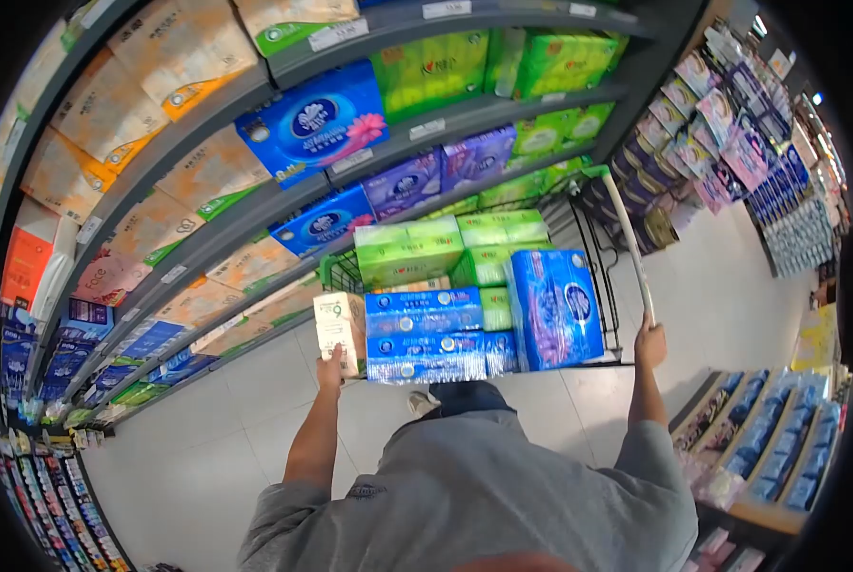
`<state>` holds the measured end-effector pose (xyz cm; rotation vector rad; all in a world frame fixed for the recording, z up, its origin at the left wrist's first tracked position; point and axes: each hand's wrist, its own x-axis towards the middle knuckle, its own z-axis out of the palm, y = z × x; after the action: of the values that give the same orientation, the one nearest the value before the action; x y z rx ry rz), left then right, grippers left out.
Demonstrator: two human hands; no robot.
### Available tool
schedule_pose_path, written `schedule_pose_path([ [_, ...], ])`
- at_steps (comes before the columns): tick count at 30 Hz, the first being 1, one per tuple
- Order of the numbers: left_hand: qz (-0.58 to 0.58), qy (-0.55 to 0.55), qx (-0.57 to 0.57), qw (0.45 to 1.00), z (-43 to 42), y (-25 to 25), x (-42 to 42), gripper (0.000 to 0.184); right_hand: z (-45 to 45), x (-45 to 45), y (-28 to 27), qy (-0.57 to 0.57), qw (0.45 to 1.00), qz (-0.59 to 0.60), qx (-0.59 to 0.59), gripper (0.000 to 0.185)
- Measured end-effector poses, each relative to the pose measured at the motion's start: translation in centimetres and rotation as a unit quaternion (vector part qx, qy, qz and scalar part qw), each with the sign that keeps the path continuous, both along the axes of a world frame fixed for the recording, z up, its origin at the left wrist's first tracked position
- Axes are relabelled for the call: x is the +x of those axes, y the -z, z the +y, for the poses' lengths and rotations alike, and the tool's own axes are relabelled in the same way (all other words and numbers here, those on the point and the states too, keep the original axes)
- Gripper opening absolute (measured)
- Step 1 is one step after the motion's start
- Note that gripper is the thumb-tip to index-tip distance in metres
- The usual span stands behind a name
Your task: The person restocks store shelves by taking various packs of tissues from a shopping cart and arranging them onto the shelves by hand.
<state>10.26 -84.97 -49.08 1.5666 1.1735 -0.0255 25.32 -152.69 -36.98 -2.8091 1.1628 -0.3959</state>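
Note:
A shopping cart [610, 286] stands in front of me, loaded with tissue packs. My right hand [649, 345] is closed round the near end of its pale handle bar [627, 224]. At the cart's left side, my left hand [329, 367] is on a cream-coloured pack [336, 324], fingers against its near face. Beside that pack lie stacked blue packs [425, 313]. Green packs [407, 255] fill the far part of the cart. A large blue pack [558, 310] stands tilted at the right, near the handle side.
Shelves [303, 43] of tissue packs curve along the left and far side, close to the cart. A display of hanging packets [703, 124] is at the far right. A slanted rack [760, 439] stands at the near right. Tiled floor [198, 458] shows at the left.

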Motion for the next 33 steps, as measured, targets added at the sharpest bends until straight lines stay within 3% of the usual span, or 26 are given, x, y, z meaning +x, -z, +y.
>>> schedule_pose_path([
  [4, -0.024, 0.017, -0.053, 0.998, 0.1, 0.0, 0.2, 0.07, -0.4, 0.7, -0.3, -0.009, 1.0, 0.012, -0.006, 0.064],
  [17, 0.014, -0.039, -0.039, 0.998, -5.7, -4.2, 3.7, 0.06, -1.7, 8.7, -2.3, -0.021, 0.999, 0.035, 0.0, 0.069],
  [21, 0.008, -0.053, -0.067, 0.996, -6.6, -2.9, 3.9, 0.064, -3.8, 12.8, -2.0, -0.058, 0.997, 0.042, 0.0, 0.071],
  [27, 0.065, -0.185, 0.015, 0.98, -10.5, -2.8, 5.8, 0.063, -5.9, 18.0, -3.2, -0.116, 0.987, 0.088, 0.067, 0.065],
  [33, 0.077, -0.244, 0.009, 0.967, -11.4, 0.1, 7.4, 0.056, -8.0, 21.7, -3.2, -0.164, 0.977, 0.111, 0.077, 0.05],
])
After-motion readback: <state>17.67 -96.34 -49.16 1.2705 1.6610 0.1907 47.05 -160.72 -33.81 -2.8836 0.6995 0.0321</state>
